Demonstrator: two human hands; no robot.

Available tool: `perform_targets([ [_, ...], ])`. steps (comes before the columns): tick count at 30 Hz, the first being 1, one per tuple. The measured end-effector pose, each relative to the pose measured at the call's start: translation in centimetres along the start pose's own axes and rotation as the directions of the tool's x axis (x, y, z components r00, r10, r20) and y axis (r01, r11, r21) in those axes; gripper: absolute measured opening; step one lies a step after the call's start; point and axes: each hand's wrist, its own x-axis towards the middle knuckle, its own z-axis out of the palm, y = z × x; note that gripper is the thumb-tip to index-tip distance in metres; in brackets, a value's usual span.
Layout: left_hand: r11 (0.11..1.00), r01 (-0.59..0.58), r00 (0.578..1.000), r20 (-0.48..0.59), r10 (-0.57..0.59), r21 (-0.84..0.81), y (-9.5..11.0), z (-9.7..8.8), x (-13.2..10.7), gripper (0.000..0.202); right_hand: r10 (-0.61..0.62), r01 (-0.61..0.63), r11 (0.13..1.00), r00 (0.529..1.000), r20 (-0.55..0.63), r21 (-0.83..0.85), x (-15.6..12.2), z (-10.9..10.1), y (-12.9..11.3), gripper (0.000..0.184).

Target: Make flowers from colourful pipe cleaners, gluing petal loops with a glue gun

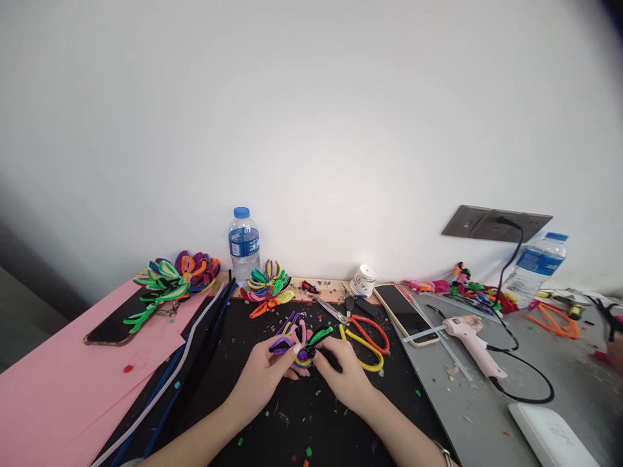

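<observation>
Both hands meet over the black mat around a pipe cleaner flower with purple, pink, yellow, green and black loops. My left hand grips its left side, the thumb pressed near the middle. On the right, my right hand pinches the flower close to its dark centre and a green loop. Just beyond the right hand lie scissors with one orange and one yellow handle, blades pointing away to the left. Fingertips under the flower are partly hidden.
Finished-looking pipe cleaner flowers stand by a water bottle. A phone and a pink glue gun with a black cord lie to the right. Pink paper covers the left. Another person's hand shows at the right edge.
</observation>
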Motion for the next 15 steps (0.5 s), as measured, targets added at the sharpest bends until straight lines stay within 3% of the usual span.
perform_targets([
  [7, 1.0, 0.012, 1.0, -0.012, -0.012, -0.022, -0.5, -0.1, 0.2, 0.029, 0.029, -0.028, 0.997, 1.0, -0.006, 0.068, 0.0, 0.1, 0.1, 0.017],
  [15, 0.986, 0.093, 0.993, 0.085, -0.082, -0.138, -0.9, -0.4, 0.3, 0.041, 0.155, -0.158, 0.969, 0.987, 0.032, 0.189, 0.5, -0.2, 0.3, 0.016],
])
